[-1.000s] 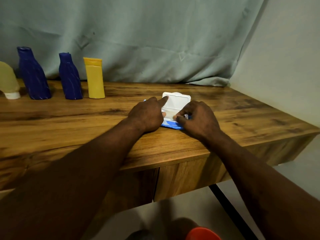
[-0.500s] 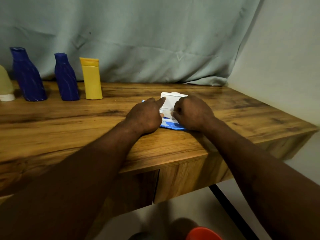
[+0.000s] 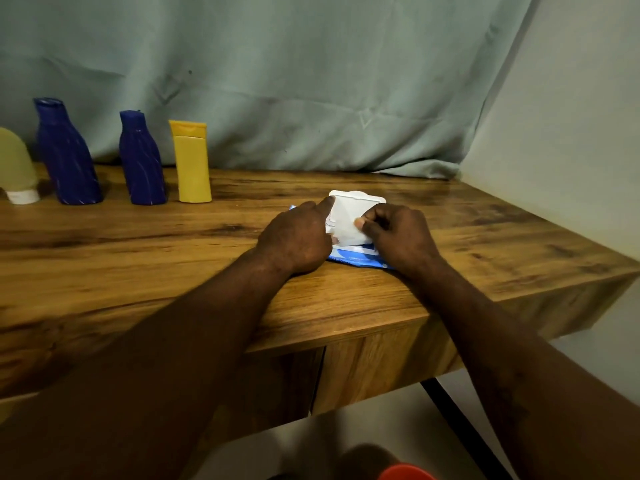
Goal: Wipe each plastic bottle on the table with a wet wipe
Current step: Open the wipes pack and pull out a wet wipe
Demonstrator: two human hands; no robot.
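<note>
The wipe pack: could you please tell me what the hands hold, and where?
The right hand pinches a wet wipe by its edge; the left hand only touches the lid.

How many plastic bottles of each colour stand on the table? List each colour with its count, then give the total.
Dark blue bottles: 2
Yellow bottle: 1
Pale yellowish bottle, standing on its white cap, partly cut off at the left edge: 1
Total: 4
</note>
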